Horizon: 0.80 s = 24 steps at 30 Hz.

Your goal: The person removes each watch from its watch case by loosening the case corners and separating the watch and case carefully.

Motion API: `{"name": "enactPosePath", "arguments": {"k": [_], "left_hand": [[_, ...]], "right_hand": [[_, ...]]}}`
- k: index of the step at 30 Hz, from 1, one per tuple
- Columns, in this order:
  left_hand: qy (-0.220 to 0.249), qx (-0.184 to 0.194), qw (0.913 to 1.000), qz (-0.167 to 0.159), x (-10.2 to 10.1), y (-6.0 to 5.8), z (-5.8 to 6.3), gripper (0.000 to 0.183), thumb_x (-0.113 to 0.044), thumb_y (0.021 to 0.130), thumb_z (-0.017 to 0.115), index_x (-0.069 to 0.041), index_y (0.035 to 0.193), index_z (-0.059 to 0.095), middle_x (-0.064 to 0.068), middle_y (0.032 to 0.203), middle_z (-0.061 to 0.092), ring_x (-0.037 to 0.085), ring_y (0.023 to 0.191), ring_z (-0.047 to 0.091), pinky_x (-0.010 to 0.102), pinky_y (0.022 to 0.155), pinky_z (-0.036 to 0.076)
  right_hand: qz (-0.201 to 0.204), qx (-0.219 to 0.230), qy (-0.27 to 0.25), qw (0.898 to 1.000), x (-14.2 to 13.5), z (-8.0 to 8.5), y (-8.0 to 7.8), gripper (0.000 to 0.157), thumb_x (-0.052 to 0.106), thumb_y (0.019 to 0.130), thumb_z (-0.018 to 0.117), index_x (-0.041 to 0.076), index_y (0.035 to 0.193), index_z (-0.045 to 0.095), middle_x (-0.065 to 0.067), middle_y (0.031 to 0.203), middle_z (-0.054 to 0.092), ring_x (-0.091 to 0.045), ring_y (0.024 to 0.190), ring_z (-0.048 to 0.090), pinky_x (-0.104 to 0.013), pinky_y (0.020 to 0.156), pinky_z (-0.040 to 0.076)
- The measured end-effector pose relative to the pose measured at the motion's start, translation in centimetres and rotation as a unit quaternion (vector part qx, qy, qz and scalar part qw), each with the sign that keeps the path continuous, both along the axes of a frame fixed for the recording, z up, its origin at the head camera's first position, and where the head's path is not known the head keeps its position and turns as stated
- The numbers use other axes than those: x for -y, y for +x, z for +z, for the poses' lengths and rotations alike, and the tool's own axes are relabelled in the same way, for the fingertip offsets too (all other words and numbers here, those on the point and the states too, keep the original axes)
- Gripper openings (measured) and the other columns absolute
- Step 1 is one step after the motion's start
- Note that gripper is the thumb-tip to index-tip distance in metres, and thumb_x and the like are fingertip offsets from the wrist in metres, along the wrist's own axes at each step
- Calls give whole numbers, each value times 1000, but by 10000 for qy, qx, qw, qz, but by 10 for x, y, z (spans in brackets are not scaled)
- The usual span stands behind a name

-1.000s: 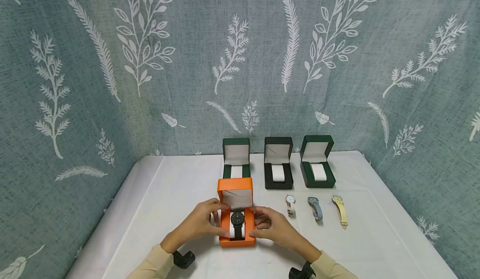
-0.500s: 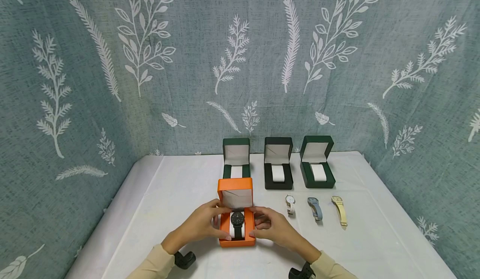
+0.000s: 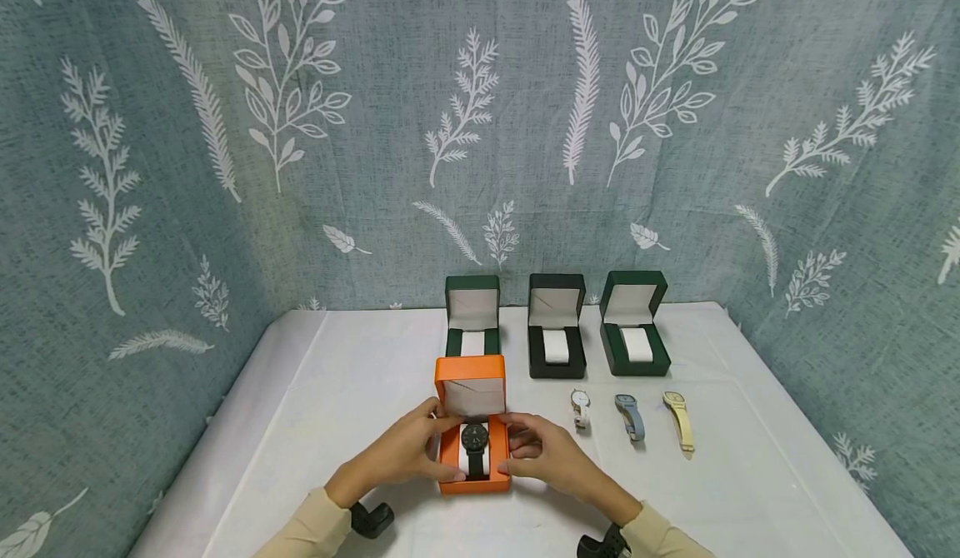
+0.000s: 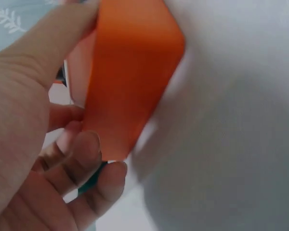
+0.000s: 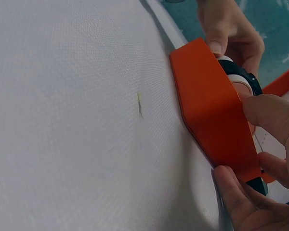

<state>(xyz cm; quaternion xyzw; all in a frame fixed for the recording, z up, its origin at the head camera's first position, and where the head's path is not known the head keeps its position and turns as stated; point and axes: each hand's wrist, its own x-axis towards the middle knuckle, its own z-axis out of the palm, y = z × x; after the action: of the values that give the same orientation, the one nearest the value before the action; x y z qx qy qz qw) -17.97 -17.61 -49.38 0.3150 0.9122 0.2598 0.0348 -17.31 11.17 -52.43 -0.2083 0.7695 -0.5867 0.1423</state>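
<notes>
An orange watch box [image 3: 476, 487] stands on the white table with its lid [image 3: 470, 370] raised. Inside, a black watch [image 3: 474, 439] is wrapped round a white cushion. My left hand [image 3: 397, 445] holds the box's left side, thumb over the front rim beside the cushion and index finger near the hinge. On the right side, my right hand [image 3: 553, 454] grips the wall between thumb and fingers. In the left wrist view, curled fingers lie along the orange side wall [image 4: 127, 82]. The right wrist view shows the box [image 5: 209, 101] between both hands, with the left thumb at its far corner.
Behind stand a green watch box [image 3: 472, 304], a black one [image 3: 557, 346] and another green one [image 3: 635, 350], all with raised lids and white cushions. To the right lie a white watch [image 3: 581, 409], a blue watch [image 3: 630, 417] and a yellow watch [image 3: 679, 420].
My left hand has shifted slightly right, its thumb and index finger reaching further over the box's rim. The right hand, box and watch look the same.
</notes>
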Motion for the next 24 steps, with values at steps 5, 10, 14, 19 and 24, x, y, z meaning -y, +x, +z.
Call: {"name": "enactPosePath", "arguments": {"k": [5,10,14,19,24], "left_hand": [[366,227,9991,10,-1,-1,-1,75,-50,76,90,-7,134,68,-1,103,46,11,85,45,23,67,42],[674,224,9974,75,-1,1,-4,73,-48,74,92,-10,133,69,-2,104,49,13,86,46,25,67,41],[707,-8,9975,52,0,1,-6,74,-51,75,90,-12,134,69,-5,117,57,14,99,53,28,79,48],[661,-260,9975,-1,-1,1,-8,74,-54,77,88,-13,136,68,-3,127,61,14,108,57,33,90,51],[688,-351,9970,-96,-1,2,-9,74,-52,79,87,-10,137,67,1,131,65,14,111,61,34,93,53]], "right_hand": [[12,-25,-13,10000,0,1,0,72,18,84,88,2,145,55,-13,125,64,-23,107,65,-27,90,56],[3,-48,15,10000,0,0,0,71,19,84,88,3,145,55,-11,127,64,-22,107,65,-28,91,56],[-35,-47,58,10000,0,0,0,71,20,84,89,4,145,56,-10,128,63,-22,108,64,-27,92,56],[-55,-104,17,9999,1,0,0,71,18,83,89,3,144,56,-11,130,63,-23,108,64,-29,92,56],[-22,-114,-3,9999,2,0,1,71,18,84,89,2,144,56,-11,129,63,-23,108,64,-29,92,56]]}}
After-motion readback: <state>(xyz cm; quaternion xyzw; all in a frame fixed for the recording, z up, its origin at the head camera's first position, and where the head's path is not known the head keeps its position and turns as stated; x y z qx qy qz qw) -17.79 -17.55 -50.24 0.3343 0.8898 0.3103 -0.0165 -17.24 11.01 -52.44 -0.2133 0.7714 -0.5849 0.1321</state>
